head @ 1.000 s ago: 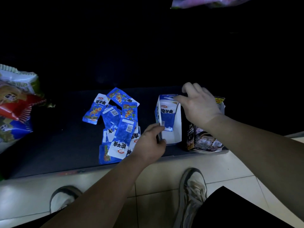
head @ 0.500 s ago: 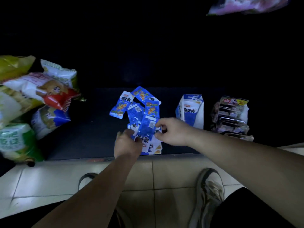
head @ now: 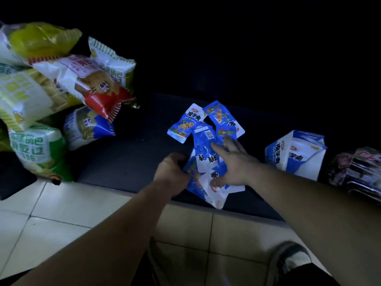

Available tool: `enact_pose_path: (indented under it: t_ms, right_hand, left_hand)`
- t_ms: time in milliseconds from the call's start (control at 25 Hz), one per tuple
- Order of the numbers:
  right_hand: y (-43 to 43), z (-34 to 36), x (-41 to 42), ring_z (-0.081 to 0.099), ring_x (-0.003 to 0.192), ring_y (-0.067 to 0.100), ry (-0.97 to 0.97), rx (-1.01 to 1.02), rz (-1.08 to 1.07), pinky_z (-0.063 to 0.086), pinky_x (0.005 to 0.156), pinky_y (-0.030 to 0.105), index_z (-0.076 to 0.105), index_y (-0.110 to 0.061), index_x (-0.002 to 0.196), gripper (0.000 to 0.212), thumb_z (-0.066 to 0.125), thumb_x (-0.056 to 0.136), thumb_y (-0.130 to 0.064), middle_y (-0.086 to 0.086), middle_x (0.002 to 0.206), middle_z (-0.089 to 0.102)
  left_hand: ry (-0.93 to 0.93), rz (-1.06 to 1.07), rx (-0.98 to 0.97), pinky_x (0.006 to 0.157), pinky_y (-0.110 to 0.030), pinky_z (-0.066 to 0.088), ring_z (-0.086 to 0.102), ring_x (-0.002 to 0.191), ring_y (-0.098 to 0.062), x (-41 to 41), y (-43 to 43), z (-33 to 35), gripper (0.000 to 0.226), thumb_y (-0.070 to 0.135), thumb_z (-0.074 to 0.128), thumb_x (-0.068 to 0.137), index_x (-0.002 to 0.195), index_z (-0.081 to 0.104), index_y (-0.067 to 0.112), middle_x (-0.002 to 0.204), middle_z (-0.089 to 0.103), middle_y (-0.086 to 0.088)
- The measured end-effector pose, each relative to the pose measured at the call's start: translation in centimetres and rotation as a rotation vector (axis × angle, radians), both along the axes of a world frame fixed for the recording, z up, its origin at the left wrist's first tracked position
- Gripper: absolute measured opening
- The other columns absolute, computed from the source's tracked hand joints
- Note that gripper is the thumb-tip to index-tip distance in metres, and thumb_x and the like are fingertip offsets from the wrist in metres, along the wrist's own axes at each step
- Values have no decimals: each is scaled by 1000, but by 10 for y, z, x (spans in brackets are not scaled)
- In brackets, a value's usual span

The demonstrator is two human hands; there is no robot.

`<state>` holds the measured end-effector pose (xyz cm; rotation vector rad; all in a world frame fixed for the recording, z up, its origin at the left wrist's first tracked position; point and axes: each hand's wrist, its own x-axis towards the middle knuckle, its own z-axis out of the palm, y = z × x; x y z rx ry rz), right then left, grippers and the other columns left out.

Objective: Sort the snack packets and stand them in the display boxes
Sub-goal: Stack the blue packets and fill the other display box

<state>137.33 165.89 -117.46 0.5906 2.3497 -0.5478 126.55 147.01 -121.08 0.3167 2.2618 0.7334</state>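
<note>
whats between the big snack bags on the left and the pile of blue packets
Nothing. In the head view, only a bare stretch of dark shelf surface separates the big snack bags from the blue packets.

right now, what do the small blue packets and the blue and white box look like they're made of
Small blue packets: probably thin printed plastic film, glossy; they catch light and have flat sealed edges. Blue and white box: likely printed cardboard, smooth finish; it stands on stiff flat panels with crisp folded corners.
</note>
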Motion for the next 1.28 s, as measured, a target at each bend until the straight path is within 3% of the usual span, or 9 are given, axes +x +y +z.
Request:
enact_pose_path:
  t_ms: [160, 280, 360, 520, 640, 760, 960, 1080, 1280]
  right_hand:
    - [-2, -6, 8, -24, 153, 17, 209, 41, 136, 31, 120, 50, -9, -47, 158, 132, 85, 67, -59, -15, 162, -34]
    - [-4, 1, 11, -21, 154, 22, 269, 130, -1, 31, 120, 51, -19, -47, 155, 145, 89, 59, -61, -10, 161, -36]
    - [-5, 3, 11, -11, 156, 29, 215, 178, -240, 30, 119, 49, -14, -35, 159, 152, 90, 53, -65, 1, 164, -30]
    - [-13, 3, 0, 19, 145, 37, -84, 116, -705, 40, 103, 41, 32, -8, 152, 126, 76, 60, -81, 17, 159, 5]
    - [-19, -6, -2, 28, 130, 34, -77, 116, -687, 40, 88, 39, 19, -20, 157, 127, 74, 62, -82, 11, 139, 21]
    - [-17, -9, 2, 29, 126, 33, 51, 91, -594, 45, 93, 40, -3, -44, 159, 128, 79, 65, -74, 8, 136, 23]
    - [-22, -6, 3, 30, 136, 31, 171, 12, -570, 43, 99, 38, 4, -44, 160, 132, 90, 62, -60, 5, 143, 31]
    - [-34, -7, 0, 33, 130, 28, 261, -33, -506, 41, 72, 21, 3, -48, 159, 120, 87, 72, -50, -2, 140, 30]
    - [-22, -8, 1, 25, 138, 32, 181, 54, -630, 40, 106, 42, -5, -42, 159, 128, 81, 67, -69, 3, 155, 22]
  left_hand:
    - [5, 291, 228, 80, -31, 60, 69, 85, -15, -32, 9, 0, 35, 7, 79, 77, 106, 64, 21, 93, 71, 2]
    - [-1, 519, 414, 79, -21, 57, 67, 88, -8, -28, 4, 2, 39, 5, 78, 82, 116, 63, 18, 104, 70, 2]
    - [107, 473, 251, 79, -28, 56, 68, 91, -13, -20, -8, -6, 32, 26, 79, 79, 108, 67, 20, 102, 71, 3]
    - [183, 114, -28, 63, -28, 38, 60, 85, -24, 12, -7, -11, 43, 59, 61, 71, 79, 67, 18, 84, 68, -5]
    - [187, 158, 6, 80, -33, 46, 55, 97, -31, 25, 10, -2, 31, 38, 67, 80, 100, 65, 15, 107, 57, -10]
    - [213, 176, 54, 95, -40, 45, 51, 109, -38, 31, 15, 8, 46, 30, 65, 86, 131, 59, 21, 119, 49, -11]
    - [110, 39, 53, 102, -34, 36, 47, 113, -34, 30, 26, 13, 68, 29, 64, 88, 151, 40, 36, 118, 50, -9]
    - [43, 63, 89, 104, -36, 43, 52, 111, -29, 30, 28, 15, 64, 24, 60, 86, 147, 45, 37, 119, 54, -7]
    - [5, 191, 214, 84, -41, 57, 66, 96, -22, 28, 26, 16, 52, 22, 49, 74, 123, 59, 38, 108, 66, -1]
